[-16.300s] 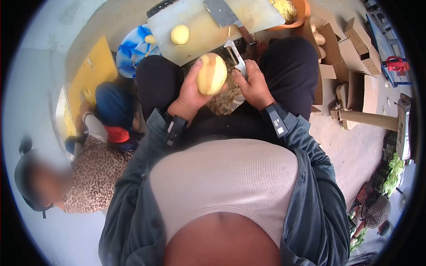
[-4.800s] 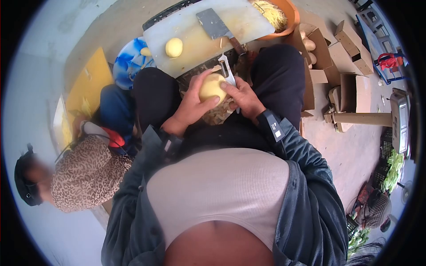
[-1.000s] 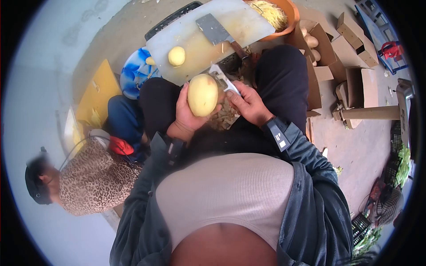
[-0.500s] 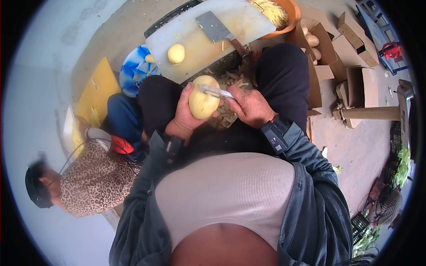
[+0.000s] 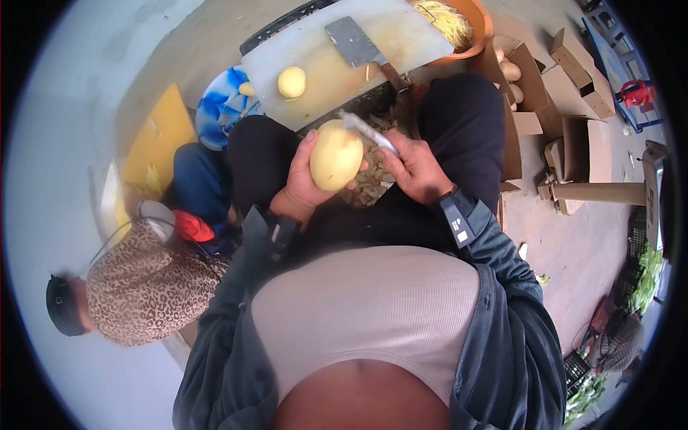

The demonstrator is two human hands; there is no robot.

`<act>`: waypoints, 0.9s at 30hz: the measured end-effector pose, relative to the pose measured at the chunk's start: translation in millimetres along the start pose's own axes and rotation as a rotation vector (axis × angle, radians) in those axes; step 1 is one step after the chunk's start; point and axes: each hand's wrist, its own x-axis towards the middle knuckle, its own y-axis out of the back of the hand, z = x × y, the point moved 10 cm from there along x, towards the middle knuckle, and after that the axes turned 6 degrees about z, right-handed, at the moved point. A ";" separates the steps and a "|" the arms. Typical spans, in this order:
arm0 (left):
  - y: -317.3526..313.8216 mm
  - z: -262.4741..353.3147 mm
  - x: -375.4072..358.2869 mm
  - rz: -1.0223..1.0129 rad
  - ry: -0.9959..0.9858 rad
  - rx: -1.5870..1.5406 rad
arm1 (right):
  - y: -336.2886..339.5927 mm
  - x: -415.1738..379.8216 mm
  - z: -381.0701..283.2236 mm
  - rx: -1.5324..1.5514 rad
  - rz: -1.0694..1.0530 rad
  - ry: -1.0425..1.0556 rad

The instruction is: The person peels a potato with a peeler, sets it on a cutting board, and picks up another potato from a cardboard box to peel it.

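Our left hand (image 5: 302,183) is half closed around a large peeled potato (image 5: 337,158), cradling it from the left and beneath; the thumb presses on its upper left side, and fingertips show at its lower right. The pale yellow surface facing us has a small dark mark low down. Our right hand (image 5: 417,170), just beside it on the right, is closed around the handle of a peeler (image 5: 374,133). The peeler slants away from us and leftward, its blurred head at the potato's upper right edge; we cannot tell whether the blade touches.

Below and between the hands we see a heap of peelings (image 5: 369,193). Beyond the left hand lies a white cutting board (image 5: 322,79), with a smaller peeled potato (image 5: 292,82) on it. A cleaver (image 5: 352,41) rests on the board beyond the right hand, its wooden handle pointing back toward that hand. Farther left of the left hand is a blue and white basin (image 5: 215,107). Well beyond the right hand is an orange bowl (image 5: 486,36) of yellow shreds (image 5: 446,23); to its right, a cardboard box (image 5: 534,84) holds unpeeled potatoes (image 5: 511,71). Well to the left of our left hand, a co-worker in a leopard-print top (image 5: 147,287) sits near a yellow board (image 5: 161,136)
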 end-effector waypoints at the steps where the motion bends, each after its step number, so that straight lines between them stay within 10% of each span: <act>1: 1.9 1.4 0.2 0.020 -0.014 -0.023 | -4.6 -1.1 -10.7 -0.037 -0.051 0.081; 14: 4.7 -4.7 -2.8 -0.001 0.041 0.194 | 1.0 11.7 36.5 -0.376 0.010 -0.062; 27: 4.5 -2.9 1.3 0.028 0.032 -0.072 | -15.5 0.4 18.4 0.406 -0.001 -0.110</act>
